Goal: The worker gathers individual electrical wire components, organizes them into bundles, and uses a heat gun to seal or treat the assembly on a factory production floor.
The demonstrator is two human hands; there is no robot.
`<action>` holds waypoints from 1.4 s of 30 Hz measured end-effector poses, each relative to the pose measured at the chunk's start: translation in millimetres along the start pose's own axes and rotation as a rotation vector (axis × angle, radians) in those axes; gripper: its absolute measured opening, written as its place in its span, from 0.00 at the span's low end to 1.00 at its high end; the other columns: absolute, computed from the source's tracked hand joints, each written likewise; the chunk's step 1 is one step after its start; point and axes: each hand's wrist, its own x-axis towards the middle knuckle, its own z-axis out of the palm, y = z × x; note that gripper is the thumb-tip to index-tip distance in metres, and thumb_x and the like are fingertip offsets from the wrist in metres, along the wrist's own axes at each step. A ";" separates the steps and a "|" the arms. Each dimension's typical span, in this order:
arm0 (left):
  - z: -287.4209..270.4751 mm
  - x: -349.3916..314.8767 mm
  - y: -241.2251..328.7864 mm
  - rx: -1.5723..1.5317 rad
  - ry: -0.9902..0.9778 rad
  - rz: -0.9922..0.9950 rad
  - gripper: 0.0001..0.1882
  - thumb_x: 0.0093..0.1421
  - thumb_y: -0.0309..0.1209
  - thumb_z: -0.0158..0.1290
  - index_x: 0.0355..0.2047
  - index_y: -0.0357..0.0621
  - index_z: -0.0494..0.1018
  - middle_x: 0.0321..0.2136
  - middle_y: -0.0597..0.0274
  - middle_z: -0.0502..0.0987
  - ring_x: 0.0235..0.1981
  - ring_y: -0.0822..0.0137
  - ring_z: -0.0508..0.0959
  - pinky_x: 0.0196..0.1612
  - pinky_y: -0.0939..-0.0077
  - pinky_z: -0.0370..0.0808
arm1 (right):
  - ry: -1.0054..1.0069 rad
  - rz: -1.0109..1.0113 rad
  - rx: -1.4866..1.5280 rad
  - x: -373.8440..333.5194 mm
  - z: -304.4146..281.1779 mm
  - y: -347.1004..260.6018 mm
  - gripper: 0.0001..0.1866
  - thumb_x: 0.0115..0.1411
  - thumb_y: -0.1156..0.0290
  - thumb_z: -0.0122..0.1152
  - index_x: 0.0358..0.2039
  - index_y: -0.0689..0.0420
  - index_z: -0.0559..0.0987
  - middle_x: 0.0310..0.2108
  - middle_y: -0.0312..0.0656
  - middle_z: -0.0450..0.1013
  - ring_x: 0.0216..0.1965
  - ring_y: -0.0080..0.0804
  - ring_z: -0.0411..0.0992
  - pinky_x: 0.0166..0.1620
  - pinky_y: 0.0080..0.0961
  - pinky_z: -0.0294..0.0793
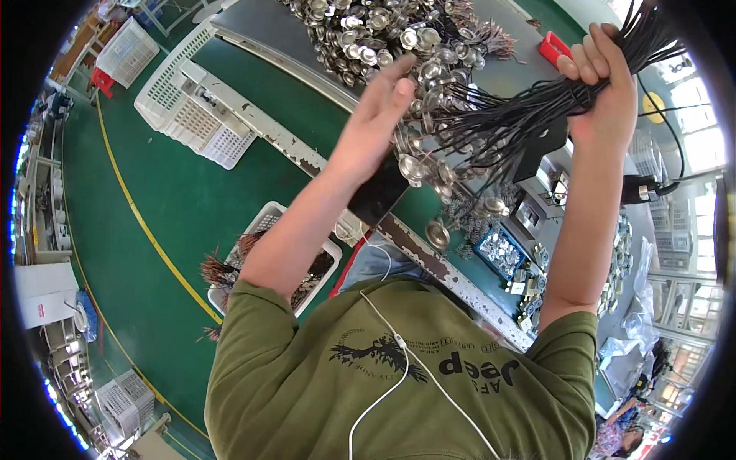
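Note:
My right hand (602, 88) is raised at the upper right, its fingers wrapped round a thick bundle of black wires (529, 115). From that bundle the wires fan out leftward, and round silver metal parts (414, 169) hang at their ends, some over the table's near edge. My left hand (372, 126) is beside these hanging parts with its fingers stretched out and apart, slightly blurred. Nothing shows in its grasp; whether it touches the nearest metal parts I cannot tell. Beyond it lies a large heap of similar silver parts (376, 38) on the grey tabletop.
A black phone-like slab (378, 192) lies at the table edge below my left hand. A blue tray (500, 251) of small parts is to the right. On the floor at left are a white crate (264, 222) with wire bundles and white plastic baskets (195, 123). A red object (553, 50) lies behind the bundle.

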 end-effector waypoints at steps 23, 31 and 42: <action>-2.3 -22.2 2.5 0.264 -0.179 0.236 0.21 0.67 0.37 0.54 0.57 0.42 0.70 0.55 0.54 0.73 0.58 0.62 0.71 0.62 0.68 0.65 | -0.320 -0.245 -0.390 -49.9 3.2 -41.0 0.14 0.65 0.82 0.44 0.49 0.67 0.71 0.15 0.25 0.61 0.15 0.12 0.60 0.25 0.12 0.63; 26.9 -48.2 -12.4 0.444 -0.199 0.507 0.33 0.61 0.48 0.57 0.62 0.45 0.67 0.69 0.45 0.53 0.72 0.45 0.49 0.71 0.50 0.43 | 0.436 -0.185 -0.354 -24.2 50.4 -20.8 0.11 0.62 0.64 0.66 0.40 0.54 0.76 0.18 0.25 0.62 0.19 0.16 0.66 0.24 0.19 0.71; 12.0 -26.0 -37.8 0.544 -0.034 0.492 0.28 0.73 0.44 0.38 0.65 0.39 0.59 0.69 0.47 0.54 0.70 0.52 0.54 0.69 0.59 0.51 | 0.436 -0.016 -0.330 -13.7 42.7 -0.5 0.17 0.62 0.60 0.67 0.23 0.49 0.69 0.18 0.29 0.65 0.18 0.23 0.67 0.27 0.22 0.71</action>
